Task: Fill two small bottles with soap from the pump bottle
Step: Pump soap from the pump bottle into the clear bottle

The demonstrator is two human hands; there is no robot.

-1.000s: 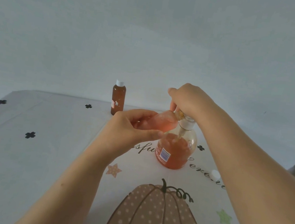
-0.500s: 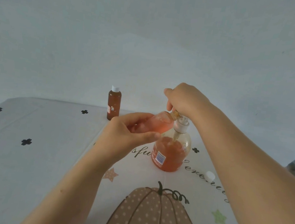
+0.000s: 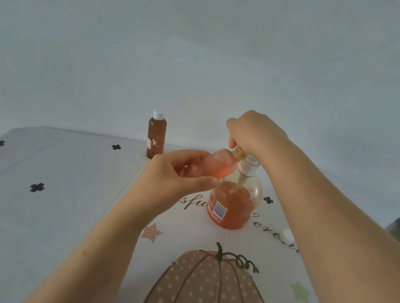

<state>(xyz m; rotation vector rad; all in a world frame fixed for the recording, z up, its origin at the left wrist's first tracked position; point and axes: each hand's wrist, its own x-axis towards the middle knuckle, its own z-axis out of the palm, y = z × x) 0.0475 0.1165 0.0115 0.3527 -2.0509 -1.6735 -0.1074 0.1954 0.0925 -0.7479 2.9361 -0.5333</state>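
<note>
A round pump bottle (image 3: 233, 206) of orange soap stands on the table at centre. My right hand (image 3: 254, 132) is closed over its pump head from above. My left hand (image 3: 178, 174) holds a small clear bottle (image 3: 217, 166), tilted with its open neck up against the pump spout; orange soap shows inside it. A second small bottle (image 3: 156, 137), brown with a white cap on, stands upright near the table's far edge, left of my hands. A loose white cap (image 3: 287, 235) lies on the cloth to the right of the pump bottle.
The table (image 3: 34, 219) carries a white cloth printed with black clovers, stars, script and a large dotted pumpkin (image 3: 206, 295). A plain pale wall rises behind the far edge. Something dark shows past the table's right edge.
The view has shifted slightly. Both hands keep their grips, and the small bottle stays at the spout with my right hand on the pump head.
</note>
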